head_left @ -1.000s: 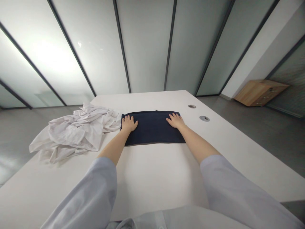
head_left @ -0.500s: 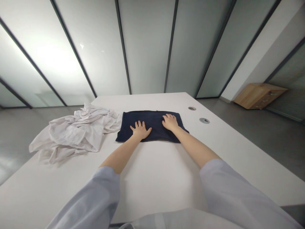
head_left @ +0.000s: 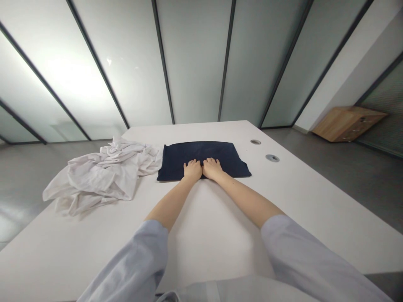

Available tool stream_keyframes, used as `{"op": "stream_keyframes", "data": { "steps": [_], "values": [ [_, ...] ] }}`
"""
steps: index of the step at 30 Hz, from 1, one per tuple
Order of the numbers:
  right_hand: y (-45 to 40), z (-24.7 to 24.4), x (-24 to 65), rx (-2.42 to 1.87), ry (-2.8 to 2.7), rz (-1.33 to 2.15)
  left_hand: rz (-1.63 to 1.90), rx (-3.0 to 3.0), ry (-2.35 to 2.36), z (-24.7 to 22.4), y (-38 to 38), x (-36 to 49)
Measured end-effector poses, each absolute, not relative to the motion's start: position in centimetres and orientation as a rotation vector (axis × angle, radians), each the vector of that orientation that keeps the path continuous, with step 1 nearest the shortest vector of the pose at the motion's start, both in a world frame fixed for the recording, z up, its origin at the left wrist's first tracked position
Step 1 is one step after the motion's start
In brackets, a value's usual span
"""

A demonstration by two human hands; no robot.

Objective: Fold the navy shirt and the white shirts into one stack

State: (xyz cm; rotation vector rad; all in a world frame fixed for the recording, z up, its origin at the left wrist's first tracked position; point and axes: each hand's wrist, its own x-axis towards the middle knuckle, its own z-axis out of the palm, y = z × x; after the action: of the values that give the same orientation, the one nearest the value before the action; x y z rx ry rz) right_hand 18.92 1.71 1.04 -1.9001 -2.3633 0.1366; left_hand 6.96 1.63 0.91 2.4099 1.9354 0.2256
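Note:
A dark navy folded cloth (head_left: 176, 156), perhaps a garment, lies flat on the white table (head_left: 214, 226). My left hand (head_left: 192, 170) rests palm down on its near middle part, fingers slightly bent and pointing away from me. Close beside it, thumbs nearly touching, my right hand (head_left: 212, 168) presses on the same cloth with its fingers lying on top. Neither hand lifts the fabric. The undersides of both hands are hidden.
A crumpled heap of white cloth (head_left: 103, 172) lies left of the navy cloth, close to its edge, reaching the table's left edge. Two round cable holes, one open (head_left: 255, 141) and one capped (head_left: 272, 158), are at the right. A wooden cabinet (head_left: 346, 123) stands on the floor beyond.
Both hands have slid inward from spread positions to the near middle of the navy cloth. Its far edge now looks smoother and slightly arched, and its near edge sits a little farther away.

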Motion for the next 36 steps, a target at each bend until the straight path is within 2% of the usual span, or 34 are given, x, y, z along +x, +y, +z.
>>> {"op": "stream_keyframes", "data": {
  "steps": [7, 17, 29, 36],
  "values": [
    [1.4, -0.5, 22.4, -1.896, -2.392, 0.169, 0.090, 2.388, 1.950, -0.2, 1.5, 3.6],
    [1.1, -0.4, 29.6, -2.122, -2.229, 0.074, 0.081, 2.261, 2.142, -0.1, 1.2, -3.6],
    [0.9, -0.5, 30.3, -2.133, -2.201, 0.086, 0.013, 2.207, 2.218, 0.6, -0.4, -3.9],
    [0.9, -0.5, 31.0, -2.174, -2.086, 0.078, 0.138, 2.378, 2.234, 2.7, -1.6, -3.3]
  ]
}}
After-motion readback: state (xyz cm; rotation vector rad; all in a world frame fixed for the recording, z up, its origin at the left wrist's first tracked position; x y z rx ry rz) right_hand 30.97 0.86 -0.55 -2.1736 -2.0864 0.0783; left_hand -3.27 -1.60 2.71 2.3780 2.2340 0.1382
